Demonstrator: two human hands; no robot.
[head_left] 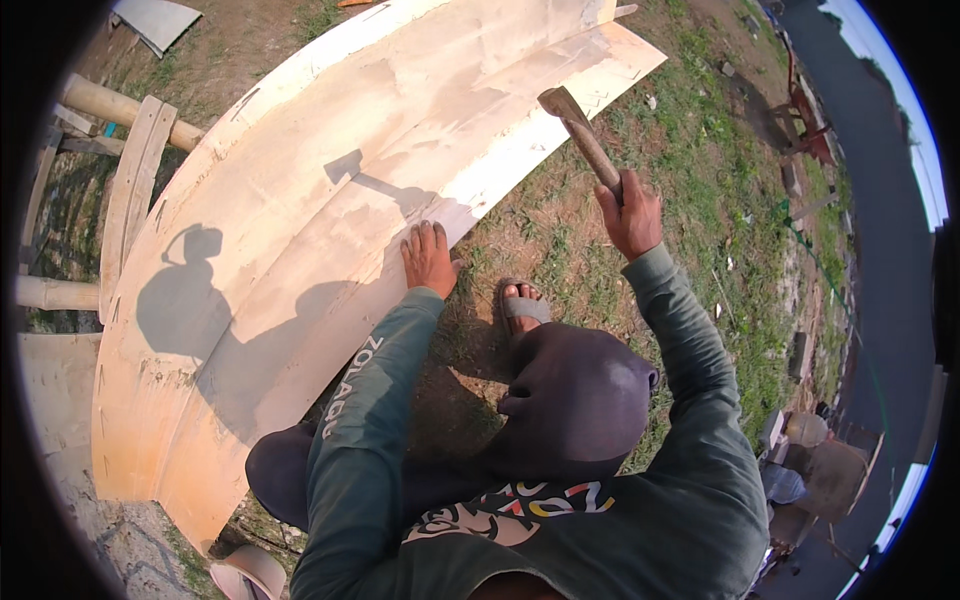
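My left hand [429,261] lies flat on the near edge of a large curved wooden panel [300,190], its fingers stretched out. In my right hand [631,214] is the wooden handle of a hatchet [582,138], raised to the right of the panel. The hatchet's head points away from me, and its shadow on the panel has a broad wedge shape. The panel is pale and smeared in patches, with a lengthwise step or seam. Small nails or staples, too small to tell which, stick up along its far left edge.
Bamboo poles [130,108] and wooden slats [135,185] stand beyond the panel's left side. My sandalled foot [522,305] rests on patchy grass below it. A pale cap-like thing [250,575] lies at the lower left. Stacked items [815,460] and a paved road [890,230] are at the right.
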